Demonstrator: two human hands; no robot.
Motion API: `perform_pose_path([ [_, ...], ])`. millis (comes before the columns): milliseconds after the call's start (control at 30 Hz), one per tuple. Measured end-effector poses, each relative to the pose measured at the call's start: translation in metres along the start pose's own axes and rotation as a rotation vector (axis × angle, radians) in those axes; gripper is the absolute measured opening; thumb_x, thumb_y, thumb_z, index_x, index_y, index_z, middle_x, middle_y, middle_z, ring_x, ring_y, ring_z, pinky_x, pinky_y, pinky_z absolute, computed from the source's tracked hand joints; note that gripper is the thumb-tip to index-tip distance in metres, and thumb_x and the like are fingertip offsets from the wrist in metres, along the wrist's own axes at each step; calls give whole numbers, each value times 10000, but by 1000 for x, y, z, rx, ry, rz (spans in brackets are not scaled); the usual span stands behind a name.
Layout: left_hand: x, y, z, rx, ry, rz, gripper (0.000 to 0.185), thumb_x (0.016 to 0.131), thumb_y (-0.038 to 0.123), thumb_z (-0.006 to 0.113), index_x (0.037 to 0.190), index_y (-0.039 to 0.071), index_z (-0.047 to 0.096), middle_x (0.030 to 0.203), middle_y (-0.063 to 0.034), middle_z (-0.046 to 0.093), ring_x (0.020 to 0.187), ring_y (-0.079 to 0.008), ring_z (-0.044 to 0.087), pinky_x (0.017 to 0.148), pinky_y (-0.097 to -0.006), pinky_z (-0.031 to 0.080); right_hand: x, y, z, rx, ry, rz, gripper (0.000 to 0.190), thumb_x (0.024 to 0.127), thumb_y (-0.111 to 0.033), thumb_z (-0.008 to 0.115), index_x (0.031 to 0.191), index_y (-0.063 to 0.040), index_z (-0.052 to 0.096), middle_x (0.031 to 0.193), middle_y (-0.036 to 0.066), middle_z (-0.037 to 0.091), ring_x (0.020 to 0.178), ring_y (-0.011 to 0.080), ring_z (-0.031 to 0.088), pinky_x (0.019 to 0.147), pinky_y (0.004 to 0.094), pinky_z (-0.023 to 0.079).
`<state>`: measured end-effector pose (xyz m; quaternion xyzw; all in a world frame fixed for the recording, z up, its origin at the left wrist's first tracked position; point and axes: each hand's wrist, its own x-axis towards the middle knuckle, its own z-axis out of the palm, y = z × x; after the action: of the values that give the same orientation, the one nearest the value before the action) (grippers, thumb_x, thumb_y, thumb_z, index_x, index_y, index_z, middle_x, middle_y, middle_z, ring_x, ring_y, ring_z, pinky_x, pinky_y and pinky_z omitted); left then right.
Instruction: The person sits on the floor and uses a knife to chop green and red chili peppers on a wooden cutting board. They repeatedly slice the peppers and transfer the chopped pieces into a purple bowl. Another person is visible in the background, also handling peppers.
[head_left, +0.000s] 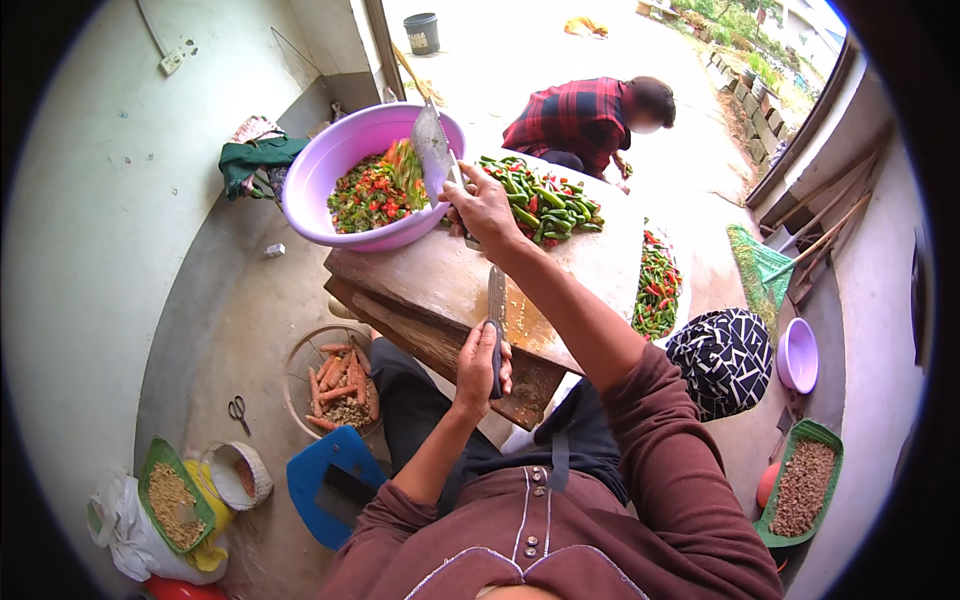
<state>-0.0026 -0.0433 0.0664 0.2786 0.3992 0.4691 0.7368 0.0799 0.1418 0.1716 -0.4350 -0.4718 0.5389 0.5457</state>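
My right hand (489, 206) grips a broad-bladed cleaver (431, 146), its blade upright over the near right rim of a purple plastic basin (311, 202). Chopped red and green peppers (375, 191) lie in the basin, and some blurred pieces drop beside the blade. My left hand (478, 367) holds a second knife (497, 296) by its dark handle, blade pointing away from me over the table's near edge. Whole green and red chili peppers (551, 202) are heaped on the wooden table (450, 281), right of the basin. Wet seeds (525, 311) stick to the tabletop near the left hand's knife.
Another person (570, 120) crouches beyond the table. More chilies (658, 289) lie low at right, near a patterned round stool (720, 364). On the left floor are a basket of carrots (337, 382), scissors (238, 412) and a blue plastic stool (330, 480). A purple bowl (797, 356) leans at right.
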Motion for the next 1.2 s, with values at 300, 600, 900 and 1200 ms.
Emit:
perform_pose_path([
  [300,-1,-6,-16,16,54,36,320,1090,388,485,1231,100,490,829,-36,569,501,-91,506,382,-269,449,-51,0,-76,304,174,-10,407,1045,-149,586,1422,-19,500,1017,101,690,654,80,574,514,237,492],
  [600,0,-20,5,204,12,109,463,1082,285,530,1453,37,408,880,-75,626,513,-72,510,391,-235,439,-161,90,-225,397,668,15,334,1069,-130,517,1388,-51,460,1014,129,688,629,101,580,490,246,518],
  [900,9,-29,13,421,34,217,370,1059,251,578,1269,13,388,866,-101,641,512,-70,509,402,-221,421,-152,126,-228,34,603,194,353,1048,-154,586,1369,-23,518,1038,71,652,751,116,622,603,265,592],
  [1200,17,-36,24,739,60,427,364,1019,219,639,1227,-28,470,930,-131,713,790,-164,680,729,-304,530,-191,123,-182,-977,533,-130,387,1038,-271,597,1287,25,593,1213,162,650,1112,255,631,949,378,508],
])
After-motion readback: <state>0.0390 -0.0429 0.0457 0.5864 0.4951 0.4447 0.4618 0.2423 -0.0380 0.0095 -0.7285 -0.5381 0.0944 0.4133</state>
